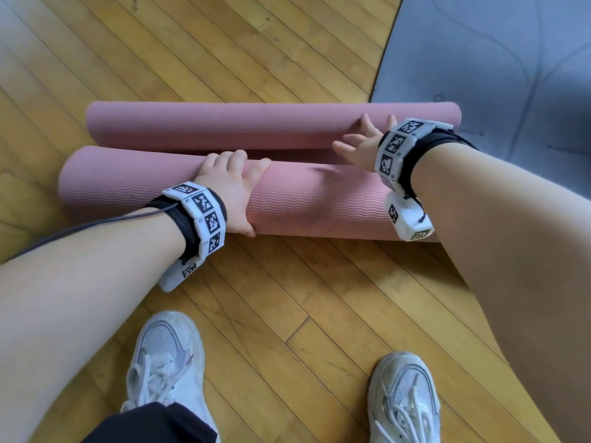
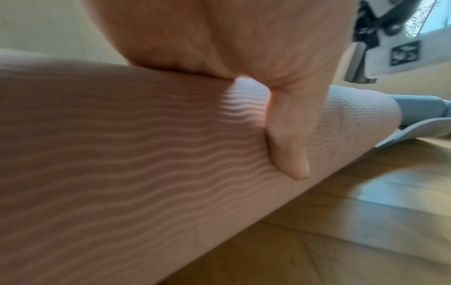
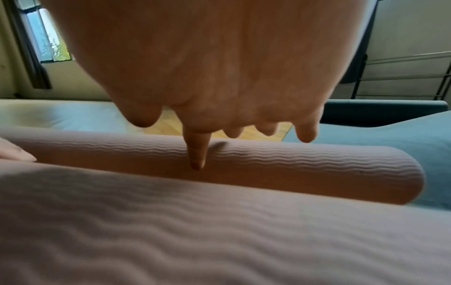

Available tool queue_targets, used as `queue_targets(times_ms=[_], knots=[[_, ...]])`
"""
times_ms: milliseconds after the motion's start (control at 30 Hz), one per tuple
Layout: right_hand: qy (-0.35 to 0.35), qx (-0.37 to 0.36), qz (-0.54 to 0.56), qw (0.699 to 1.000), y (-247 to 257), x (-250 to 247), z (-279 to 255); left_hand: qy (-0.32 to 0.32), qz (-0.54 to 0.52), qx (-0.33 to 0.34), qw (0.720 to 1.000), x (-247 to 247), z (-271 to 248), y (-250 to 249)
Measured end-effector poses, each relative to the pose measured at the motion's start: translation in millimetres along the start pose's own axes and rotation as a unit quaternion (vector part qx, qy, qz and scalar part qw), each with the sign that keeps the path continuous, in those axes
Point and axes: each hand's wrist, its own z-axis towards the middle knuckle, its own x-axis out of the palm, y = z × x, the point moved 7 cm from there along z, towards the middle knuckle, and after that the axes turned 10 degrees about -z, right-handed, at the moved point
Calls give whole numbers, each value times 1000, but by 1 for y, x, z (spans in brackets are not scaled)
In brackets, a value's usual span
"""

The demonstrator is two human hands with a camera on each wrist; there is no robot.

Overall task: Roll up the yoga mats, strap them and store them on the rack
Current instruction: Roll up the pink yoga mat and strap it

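Note:
A pink ribbed yoga mat lies on the wooden floor as two parallel rolls. The thick near roll (image 1: 303, 203) fills the left wrist view (image 2: 122, 154). My left hand (image 1: 232, 187) grips this roll, fingers draped over its top and the thumb (image 2: 288, 138) pressed into its near side. The thinner far roll (image 1: 224, 126) lies just beyond, with a dark gap between the two. My right hand (image 1: 361, 142) reaches across the near roll with fingers spread and straight. Its index finger (image 3: 197, 152) touches the far roll (image 3: 305, 169).
A grey-blue mat (image 1: 495, 59) lies flat on the floor at the back right, close to the far roll's right end. A metal rack (image 3: 402, 73) stands beyond it in the right wrist view. My two white shoes (image 1: 166, 356) (image 1: 403, 394) stand just behind the near roll.

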Motion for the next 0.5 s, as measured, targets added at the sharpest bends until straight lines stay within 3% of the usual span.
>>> queue_targets(times_ms=[100,300,500], knots=[[-16,-1,30,999,-12,-1,-6,15,-22,-2,1000,-5,7,3],[-23,-19,-22,999,-16,17,2,78,-63,-33,994,-17,30,10],[-130,-82,-40,987,-1,28,-36,87,-68,-44,993,-22,42,16]])
